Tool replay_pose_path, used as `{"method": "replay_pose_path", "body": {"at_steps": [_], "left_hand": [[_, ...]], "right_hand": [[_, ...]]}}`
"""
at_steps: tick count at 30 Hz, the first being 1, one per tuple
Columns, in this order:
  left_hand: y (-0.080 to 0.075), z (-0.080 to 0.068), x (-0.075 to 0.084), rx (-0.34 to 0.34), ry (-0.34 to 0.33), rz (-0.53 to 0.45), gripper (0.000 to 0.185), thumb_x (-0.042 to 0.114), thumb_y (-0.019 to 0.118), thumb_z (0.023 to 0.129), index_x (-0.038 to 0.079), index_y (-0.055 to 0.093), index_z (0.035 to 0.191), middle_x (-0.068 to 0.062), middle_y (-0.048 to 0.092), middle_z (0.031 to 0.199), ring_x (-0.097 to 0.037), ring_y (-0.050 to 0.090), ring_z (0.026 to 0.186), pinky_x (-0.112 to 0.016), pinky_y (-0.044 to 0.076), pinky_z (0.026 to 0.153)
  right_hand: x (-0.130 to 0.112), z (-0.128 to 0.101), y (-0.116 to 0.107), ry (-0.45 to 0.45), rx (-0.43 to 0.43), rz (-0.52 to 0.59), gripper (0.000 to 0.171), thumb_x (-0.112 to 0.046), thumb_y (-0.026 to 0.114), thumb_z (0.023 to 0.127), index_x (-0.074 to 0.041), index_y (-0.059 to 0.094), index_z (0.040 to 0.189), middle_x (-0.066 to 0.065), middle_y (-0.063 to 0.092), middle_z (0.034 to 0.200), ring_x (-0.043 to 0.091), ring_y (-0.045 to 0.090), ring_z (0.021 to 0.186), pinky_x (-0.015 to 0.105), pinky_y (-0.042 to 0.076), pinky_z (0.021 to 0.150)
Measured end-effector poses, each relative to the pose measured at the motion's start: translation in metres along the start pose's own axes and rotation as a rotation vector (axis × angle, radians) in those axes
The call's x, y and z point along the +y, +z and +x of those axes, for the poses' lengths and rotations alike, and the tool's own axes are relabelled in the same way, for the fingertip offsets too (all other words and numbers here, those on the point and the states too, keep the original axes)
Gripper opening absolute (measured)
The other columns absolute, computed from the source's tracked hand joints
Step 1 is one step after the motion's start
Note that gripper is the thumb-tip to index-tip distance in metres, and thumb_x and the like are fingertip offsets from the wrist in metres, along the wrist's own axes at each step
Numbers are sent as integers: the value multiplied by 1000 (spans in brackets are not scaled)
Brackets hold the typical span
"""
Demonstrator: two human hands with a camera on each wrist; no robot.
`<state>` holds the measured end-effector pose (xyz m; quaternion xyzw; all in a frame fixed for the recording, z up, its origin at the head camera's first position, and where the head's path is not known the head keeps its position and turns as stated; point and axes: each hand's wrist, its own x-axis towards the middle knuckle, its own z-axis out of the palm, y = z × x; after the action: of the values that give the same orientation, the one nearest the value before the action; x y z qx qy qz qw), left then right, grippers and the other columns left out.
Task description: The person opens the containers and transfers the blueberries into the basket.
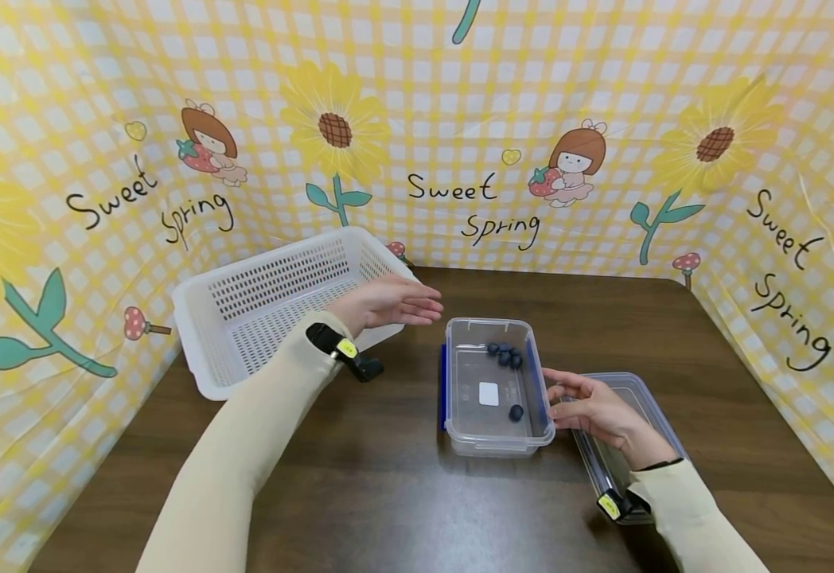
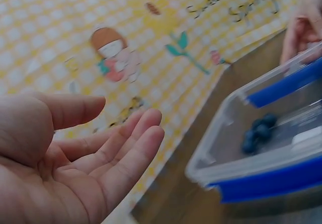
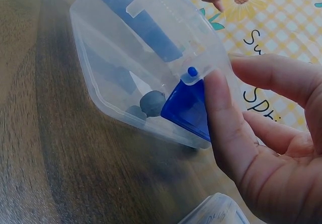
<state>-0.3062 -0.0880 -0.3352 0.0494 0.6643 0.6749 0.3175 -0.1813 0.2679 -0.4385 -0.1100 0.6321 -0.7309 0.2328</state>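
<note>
A clear plastic food container [image 1: 489, 438] with blue side latches stands on the table, several blueberries [image 1: 504, 355] inside it. Thumb and fingertips of my right hand [image 1: 599, 414] grip its right side; in the right wrist view the thumb lies against the blue latch [image 3: 186, 108] at the rim. My left hand [image 1: 388, 304] hovers by the right end of a white perforated basket [image 1: 202, 342], palm turned toward the container, fingers loosely extended and holding nothing. The left wrist view shows that hand's empty palm [image 2: 75, 183] beside the container's corner.
A clear lid [image 1: 628, 386] lies on the dark wooden table [image 1: 360, 493], right of the container, partly under my right hand and wrist. A yellow checked cloth [image 1: 446, 119] with printed flowers forms the back and side walls. A white label [image 1: 489, 394] shows in the container.
</note>
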Motion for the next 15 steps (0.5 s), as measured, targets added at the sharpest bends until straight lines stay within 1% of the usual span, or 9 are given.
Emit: {"method": "replay_pose_path", "body": {"at_steps": [4,6,7,8,9,11,13,14,15], "left_hand": [[23,6,-5,-70,-42,18,38,7,48,106,-11,47,139,-33,49,139,-36,60,118,-47,45,107],[33,10,-9,-103,-64,38,38,7,48,105,-11,48,138,-33,49,139,-35,62,116,-45,47,105],[39,12,-11,-120,-79,45,39,7,48,105,-11,46,139,-33,48,139,-36,60,118,-45,46,106],[44,14,-14,-130,-90,49,39,6,49,105,-12,46,139,-32,55,133,-35,64,111,-45,46,106],[49,17,-17,-143,-99,59,40,7,50,105,-12,46,139,-32,57,130,-32,66,105,-44,47,105],[58,21,-23,-163,-118,69,39,6,51,104,-13,46,138,-28,64,119,-28,69,94,-44,47,105],[67,25,-30,-177,-141,82,39,5,51,104,-15,46,137,-26,67,112,-26,69,87,-46,46,106],[70,27,-34,-183,-152,96,39,5,52,104,-15,47,137,-25,68,109,-21,68,81,-46,46,105],[74,28,-37,-191,-165,109,39,5,52,103,-15,47,136,-27,66,116,-21,68,81,-45,47,104]], "right_hand": [[1,0,0,0,3,0,73,12,63,89,13,24,150,7,62,102,16,68,85,34,61,78],[1,0,0,0,1,1,73,12,63,89,13,23,150,7,62,102,16,68,85,34,61,78],[0,0,0,-1,1,1,73,12,63,89,13,23,150,7,62,102,16,68,85,34,61,78],[0,0,0,-2,-2,4,73,12,62,89,13,23,151,8,62,102,16,68,85,34,61,78],[0,0,0,-3,-4,6,72,12,62,90,12,24,151,8,62,102,16,68,85,34,61,78],[0,0,0,-1,0,4,72,12,62,90,12,24,151,8,62,102,16,68,85,34,61,78],[-1,0,1,3,6,0,72,12,62,90,12,24,151,8,62,102,16,68,86,34,61,78],[-1,0,1,6,9,-1,72,12,62,90,12,24,151,8,62,103,17,68,86,34,61,79],[-1,0,1,11,14,-4,73,12,63,90,13,23,151,8,62,103,17,68,86,34,61,79]]}}
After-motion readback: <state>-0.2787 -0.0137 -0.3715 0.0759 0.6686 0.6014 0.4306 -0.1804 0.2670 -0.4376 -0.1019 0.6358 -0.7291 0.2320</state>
